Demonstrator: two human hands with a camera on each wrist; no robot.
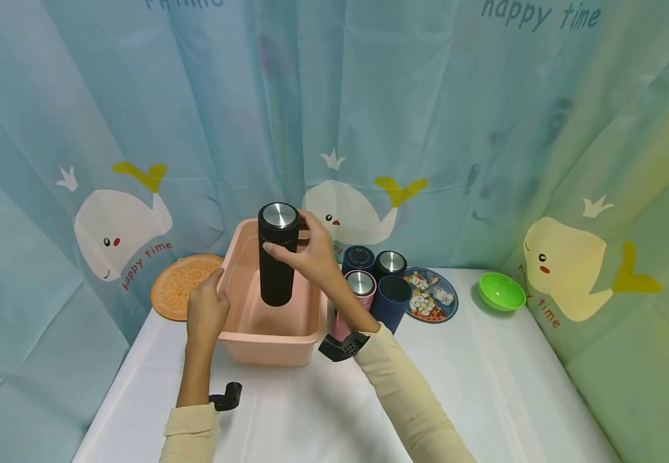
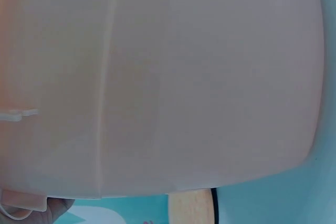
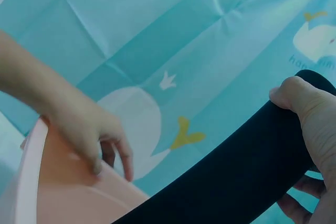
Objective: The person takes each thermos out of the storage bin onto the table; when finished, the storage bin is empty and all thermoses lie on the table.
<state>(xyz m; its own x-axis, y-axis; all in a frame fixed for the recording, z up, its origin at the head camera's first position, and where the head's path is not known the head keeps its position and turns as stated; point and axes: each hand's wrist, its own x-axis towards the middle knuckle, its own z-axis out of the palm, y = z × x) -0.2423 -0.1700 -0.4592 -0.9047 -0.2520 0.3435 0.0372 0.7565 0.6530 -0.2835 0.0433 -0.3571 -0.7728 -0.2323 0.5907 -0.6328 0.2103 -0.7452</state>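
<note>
My right hand point(image 1: 313, 254) grips a black thermos point(image 1: 277, 270) near its top, the thumb across the front and the fingers behind. The thermos is upright, with a silver disc on its lid, and overlaps the inside of a pink plastic basin point(image 1: 241, 315) in the head view. My left hand point(image 1: 208, 307) holds the basin's left rim, fingers over the edge, as the right wrist view also shows. In the left wrist view the basin's outer wall point(image 2: 210, 77) fills most of the picture, with only a bit of the left hand point(image 2: 55, 209) at the bottom corner.
Right of the basin stand several more thermoses, among them a pink one point(image 1: 360, 283) and a dark blue one point(image 1: 392, 302). Behind them lies a patterned round plate point(image 1: 446, 296), with a green bowl point(image 1: 502, 291) farther right. An orange-brown round mat point(image 1: 175, 289) leans at the left by the curtain.
</note>
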